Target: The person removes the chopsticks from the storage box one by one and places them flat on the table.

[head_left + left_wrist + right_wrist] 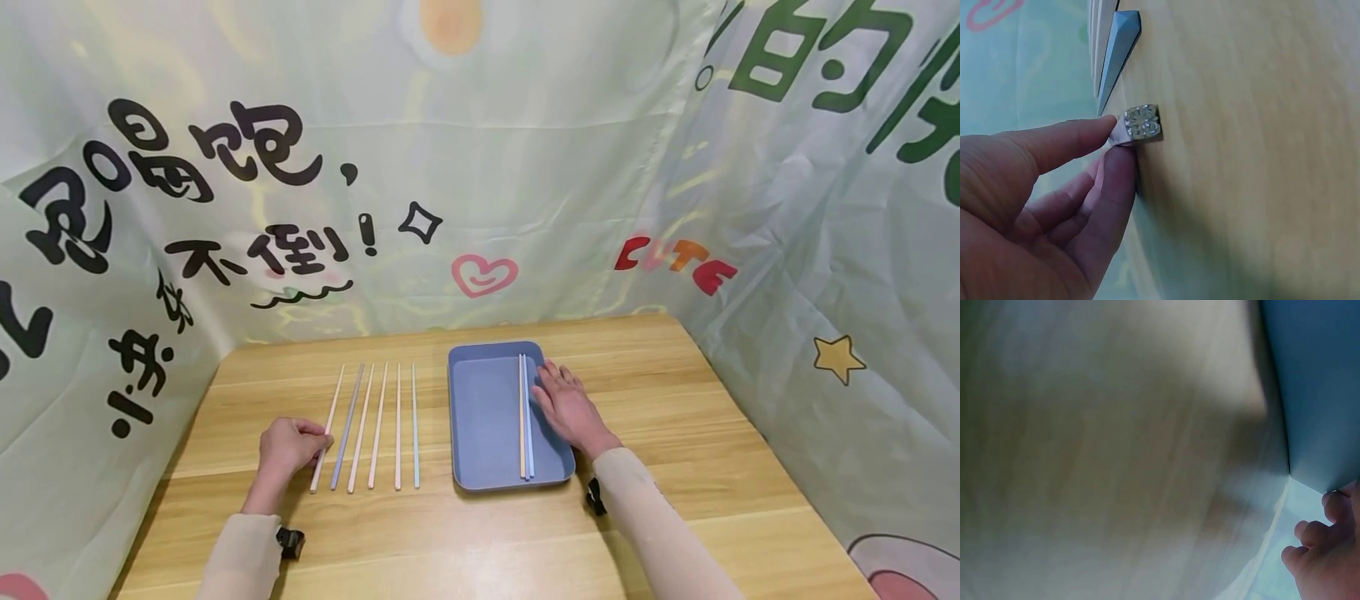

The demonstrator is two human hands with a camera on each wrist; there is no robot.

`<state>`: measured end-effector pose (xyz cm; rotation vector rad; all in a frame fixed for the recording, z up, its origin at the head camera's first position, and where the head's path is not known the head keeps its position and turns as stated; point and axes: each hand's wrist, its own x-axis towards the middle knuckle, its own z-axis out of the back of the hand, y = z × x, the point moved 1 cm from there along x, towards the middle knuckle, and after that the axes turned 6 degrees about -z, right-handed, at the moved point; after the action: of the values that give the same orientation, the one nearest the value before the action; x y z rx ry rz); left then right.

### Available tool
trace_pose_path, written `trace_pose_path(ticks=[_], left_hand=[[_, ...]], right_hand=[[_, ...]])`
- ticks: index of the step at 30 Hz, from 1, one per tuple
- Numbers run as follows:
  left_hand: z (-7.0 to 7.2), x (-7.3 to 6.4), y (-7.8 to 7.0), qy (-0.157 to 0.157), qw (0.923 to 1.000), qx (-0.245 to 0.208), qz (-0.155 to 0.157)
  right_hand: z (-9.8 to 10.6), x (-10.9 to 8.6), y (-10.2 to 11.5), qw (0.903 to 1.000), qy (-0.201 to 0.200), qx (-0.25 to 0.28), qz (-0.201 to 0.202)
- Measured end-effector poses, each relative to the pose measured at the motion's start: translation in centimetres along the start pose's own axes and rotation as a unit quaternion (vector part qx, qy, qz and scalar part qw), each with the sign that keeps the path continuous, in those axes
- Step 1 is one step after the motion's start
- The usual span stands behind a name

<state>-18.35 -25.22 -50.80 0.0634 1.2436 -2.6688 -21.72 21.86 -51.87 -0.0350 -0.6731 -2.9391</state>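
Note:
My left hand (288,446) pinches a pale pink chopstick (337,396), the leftmost of a row on the table, between thumb and fingers near its lower half. In the left wrist view the square butt end of this chopstick (1143,122) points toward the camera. Right of it lie a bluish-purple chopstick (347,425), several pale pink ones and a light blue chopstick (416,425). My right hand (573,408) rests against the right rim of a blue tray (483,417), fingers extended and thumb over the edge. Inside lie a peach chopstick (522,417) and light blue ones (529,433), side by side.
The wooden table (675,500) carries the row at left and the tray near its middle. Printed cloth (555,167) hangs along the back and both sides of the table.

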Motion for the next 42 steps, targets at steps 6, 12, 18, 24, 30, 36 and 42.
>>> trace_pose_path(ticks=[6, 12, 18, 24, 30, 36, 42], left_hand=[[0.3, 0.1, -0.3, -0.012, 0.9996, 0.025, 0.002], [-0.2, 0.1, -2.0, -0.061, 0.9958, 0.048, -0.049], [-1.7, 0.1, -4.9, -0.131, 0.9843, 0.019, -0.116], [-3.8, 0.0, -8.2, -0.132, 0.9781, -0.012, -0.16], [-5.7, -0.1, -10.7, -0.099, 0.9772, -0.038, -0.184], [-7.8, -0.4, -12.6, -0.068, 0.9752, -0.052, -0.204], [-9.9, -0.8, -14.1, -0.052, 0.97, -0.061, -0.229]], right_hand=[[0.0, 0.0, 0.1, 1.0, 0.003, -0.002, 0.001], [0.0, 0.1, 0.1, 1.0, -0.002, -0.002, 0.008], [-0.1, 0.1, 0.1, 1.0, -0.002, -0.003, 0.003], [-0.2, 0.1, 0.0, 0.9999, -0.008, -0.007, 0.0], [-0.2, 0.0, 0.0, 0.9999, -0.01, -0.001, 0.0], [-0.3, 0.1, 0.0, 0.9998, -0.019, -0.007, 0.004], [-0.3, 0.1, 0.0, 0.9994, -0.026, -0.02, 0.008]])
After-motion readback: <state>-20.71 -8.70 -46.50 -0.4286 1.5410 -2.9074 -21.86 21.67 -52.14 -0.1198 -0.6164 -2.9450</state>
